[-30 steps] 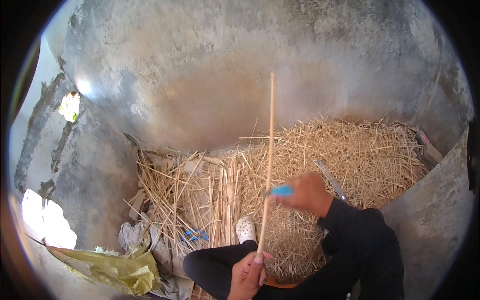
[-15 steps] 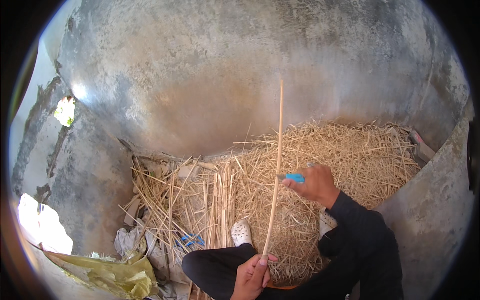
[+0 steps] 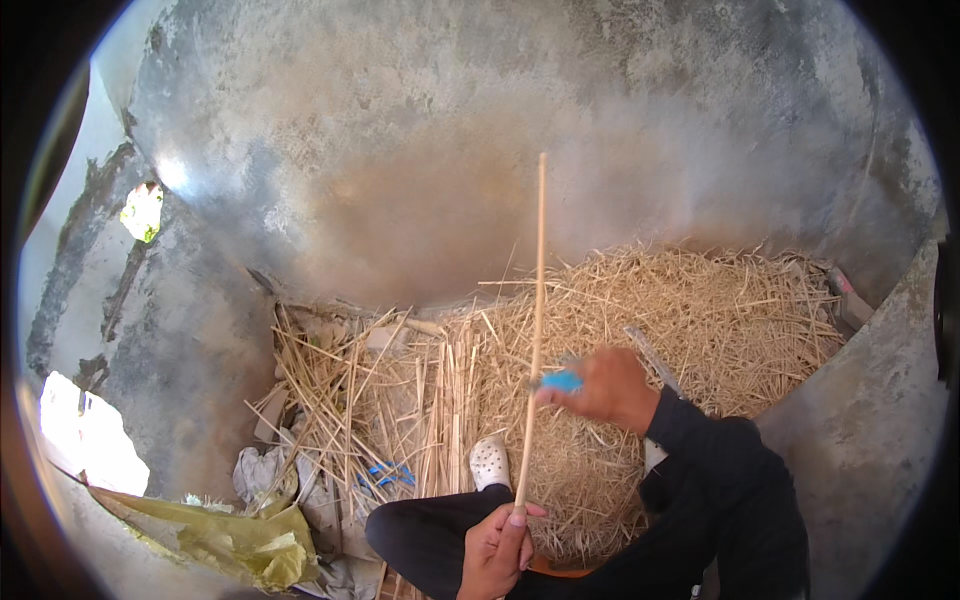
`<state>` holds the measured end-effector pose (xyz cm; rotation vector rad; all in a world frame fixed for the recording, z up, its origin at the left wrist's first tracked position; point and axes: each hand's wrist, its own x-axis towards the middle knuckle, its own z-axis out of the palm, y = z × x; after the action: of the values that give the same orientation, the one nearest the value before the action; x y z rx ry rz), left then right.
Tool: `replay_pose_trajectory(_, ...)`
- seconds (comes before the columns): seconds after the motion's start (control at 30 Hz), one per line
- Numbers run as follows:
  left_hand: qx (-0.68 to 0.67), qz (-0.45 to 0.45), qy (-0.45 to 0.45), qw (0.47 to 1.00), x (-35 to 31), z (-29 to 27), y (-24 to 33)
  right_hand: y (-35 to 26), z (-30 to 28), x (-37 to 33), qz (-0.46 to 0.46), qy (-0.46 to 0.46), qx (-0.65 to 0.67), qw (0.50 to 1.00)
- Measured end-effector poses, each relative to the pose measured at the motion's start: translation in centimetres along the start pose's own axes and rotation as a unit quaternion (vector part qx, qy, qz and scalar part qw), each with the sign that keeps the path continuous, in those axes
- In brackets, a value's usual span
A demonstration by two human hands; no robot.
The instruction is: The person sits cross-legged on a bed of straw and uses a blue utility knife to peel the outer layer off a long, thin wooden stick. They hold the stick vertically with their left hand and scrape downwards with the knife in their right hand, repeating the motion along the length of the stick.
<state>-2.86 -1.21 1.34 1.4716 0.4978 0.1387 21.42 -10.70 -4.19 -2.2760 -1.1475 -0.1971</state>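
My left hand [image 3: 496,553] is closed round the lower end of a long, thin pale wooden stick [image 3: 540,250], which looks like bamboo. The stick stands nearly upright, leaning slightly to the right at its top. Partway up it, my right hand [image 3: 612,388] grips a small blue-handled blade tool [image 3: 561,382]. Its dark tip meets the side of the stick; motion blur hides the tool's exact shape. Behind the right wrist a narrow grey metal-like strip [image 3: 650,352] shows, partly covered by the hand.
Pale shavings [image 3: 720,310] are heaped ahead and to the right. Split sticks [image 3: 452,400] lie to the left, near a blue item [image 3: 388,474] and a yellowish sheet [image 3: 235,545]. My white clog [image 3: 489,463] rests among them. A grey wall [image 3: 400,120] curves around.
My right hand and the blue-handled blade tool have slid down the stick toward my left hand. The grey strip behind the right wrist shows more. The view has shifted slightly.
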Motion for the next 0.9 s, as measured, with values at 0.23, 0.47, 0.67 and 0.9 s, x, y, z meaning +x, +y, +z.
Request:
replay_pose_trajectory(0.23, 0.098, 0.061, 0.005, 0.993, 0.5, 0.3, -0.5, -0.4, -0.2, -1.9, -0.082, 0.051, -0.033, 0.995)
replay_pose_trajectory(0.47, 0.018, -0.029, -0.046, 0.998, -0.8, 1.3, 0.2, 6.3, -1.5, 0.5, 0.1, 0.073, -0.063, 0.99)
replay_pose_trajectory(0.67, 0.08, 0.034, -0.014, 0.996, 0.1, 0.6, -0.2, 0.8, 0.3, -1.4, -0.031, 0.067, 0.008, 0.997)
replay_pose_trajectory(0.9, 0.163, 0.076, -0.027, 0.983, -0.6, 0.5, -0.3, 4.2, -1.4, 0.2, 0.056, 0.048, 0.014, 0.997)
